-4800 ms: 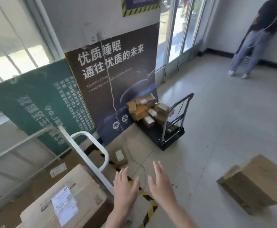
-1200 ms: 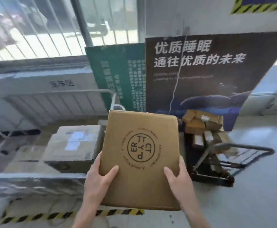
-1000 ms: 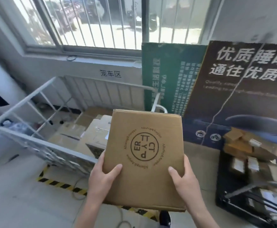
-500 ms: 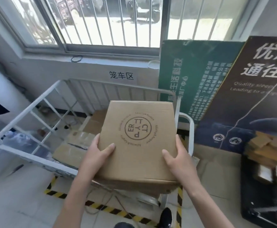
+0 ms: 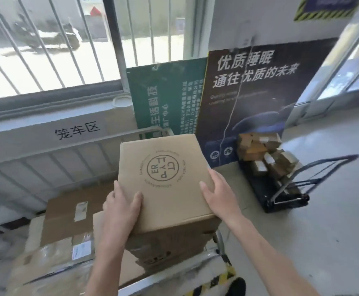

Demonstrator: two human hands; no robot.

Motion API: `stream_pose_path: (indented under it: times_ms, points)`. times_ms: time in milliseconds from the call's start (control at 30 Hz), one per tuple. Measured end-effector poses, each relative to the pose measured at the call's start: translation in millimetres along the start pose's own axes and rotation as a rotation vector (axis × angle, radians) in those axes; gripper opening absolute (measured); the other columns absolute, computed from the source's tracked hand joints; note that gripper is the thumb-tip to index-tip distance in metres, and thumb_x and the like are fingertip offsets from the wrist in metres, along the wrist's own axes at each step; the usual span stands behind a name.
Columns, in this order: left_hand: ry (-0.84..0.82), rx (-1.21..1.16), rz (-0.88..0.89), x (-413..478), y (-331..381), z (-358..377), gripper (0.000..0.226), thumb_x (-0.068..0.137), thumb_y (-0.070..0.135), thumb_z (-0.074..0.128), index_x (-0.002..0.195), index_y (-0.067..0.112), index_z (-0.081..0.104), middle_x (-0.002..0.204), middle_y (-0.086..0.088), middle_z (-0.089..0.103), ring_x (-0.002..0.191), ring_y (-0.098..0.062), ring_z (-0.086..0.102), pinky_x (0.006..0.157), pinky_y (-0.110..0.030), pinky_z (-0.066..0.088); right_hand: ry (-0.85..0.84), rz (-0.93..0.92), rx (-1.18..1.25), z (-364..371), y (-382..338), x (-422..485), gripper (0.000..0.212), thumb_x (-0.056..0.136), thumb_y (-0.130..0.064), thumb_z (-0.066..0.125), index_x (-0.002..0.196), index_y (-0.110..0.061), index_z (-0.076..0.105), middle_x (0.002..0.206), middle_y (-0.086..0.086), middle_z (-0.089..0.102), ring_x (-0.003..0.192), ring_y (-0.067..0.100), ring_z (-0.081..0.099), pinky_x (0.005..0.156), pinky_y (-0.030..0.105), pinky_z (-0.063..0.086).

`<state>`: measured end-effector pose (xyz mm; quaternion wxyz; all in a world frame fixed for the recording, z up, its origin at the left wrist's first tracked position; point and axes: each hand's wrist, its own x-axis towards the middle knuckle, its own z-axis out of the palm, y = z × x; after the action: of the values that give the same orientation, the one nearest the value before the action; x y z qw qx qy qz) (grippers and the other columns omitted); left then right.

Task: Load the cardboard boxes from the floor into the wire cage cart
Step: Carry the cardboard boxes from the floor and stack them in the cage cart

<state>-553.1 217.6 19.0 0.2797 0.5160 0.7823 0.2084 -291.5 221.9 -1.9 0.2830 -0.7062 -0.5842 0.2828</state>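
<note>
I hold a brown cardboard box [image 5: 165, 178] with a round printed logo on top, low inside the right end of the white wire cage cart [image 5: 52, 161]. My left hand [image 5: 122, 207] grips its near left edge, thumb on top. My right hand [image 5: 218, 190] grips the right edge, thumb on top. Other cardboard boxes [image 5: 67, 223] with white labels lie in the cart to the left of it. The box hides what is under it.
A black folding hand trolley [image 5: 285, 189] piled with several small parcels stands on the floor to the right. A green board [image 5: 167, 97] and a dark poster [image 5: 255, 92] lean on the wall behind. Yellow-black tape [image 5: 227, 274] marks the floor by the cart's near corner.
The box has gone forward over the cart's near rail and down into the cart. Both hands keep the same hold. The view has swung right, showing the trolley again.
</note>
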Motion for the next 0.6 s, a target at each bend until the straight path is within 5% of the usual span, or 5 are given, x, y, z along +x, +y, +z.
stream_pose_path:
  times_ms: [100, 167, 367, 600]
  points:
    - [0.158, 0.061, 0.224, -23.2, 38.6, 1.8, 0.072, 0.093, 0.043, 0.054, 0.153, 0.014, 0.025, 0.155, -0.018, 0.031, 0.143, -0.033, 0.024, 0.115, -0.048, 0.025, 0.148, 0.033, 0.052, -23.6, 13.6, -26.9, 0.060, 0.093, -0.057, 0.038, 0.149, -0.039, 0.031, 0.155, -0.018, 0.033, 0.139, -0.001, 0.030, 0.103, 0.022, 0.029]
    - [0.120, -0.009, 0.402, -50.1, 68.0, 18.0, 0.065, 0.094, 0.042, 0.052, 0.151, 0.017, 0.031, 0.156, -0.011, 0.031, 0.145, -0.027, 0.023, 0.116, -0.045, 0.023, 0.229, 0.062, 0.054, -46.2, 32.2, -49.8, 0.056, 0.095, -0.051, 0.041, 0.150, -0.038, 0.033, 0.156, -0.017, 0.033, 0.139, -0.003, 0.028, 0.106, 0.020, 0.025]
    - [-0.302, 0.066, 0.891, -155.3, 136.9, 149.3, 0.062, 0.097, 0.041, 0.046, 0.154, 0.026, 0.024, 0.158, 0.004, 0.026, 0.147, -0.015, 0.015, 0.120, -0.032, 0.015, 0.311, 0.291, 0.023, -127.6, 134.1, -142.0, 0.057, 0.099, -0.047, 0.046, 0.152, -0.041, 0.025, 0.161, -0.015, 0.021, 0.144, 0.004, 0.025, 0.110, 0.026, 0.025]
    - [-0.828, 0.200, 1.004, -314.9, 197.7, 335.3, 0.063, 0.099, 0.040, 0.045, 0.154, 0.022, 0.022, 0.158, 0.004, 0.027, 0.146, -0.013, 0.018, 0.118, -0.025, 0.012, 0.383, 0.707, 0.050, -223.4, 299.1, -286.6, 0.067, 0.100, -0.044, 0.045, 0.158, -0.027, 0.014, 0.165, -0.004, 0.011, 0.151, 0.013, 0.010, 0.121, 0.033, 0.013]
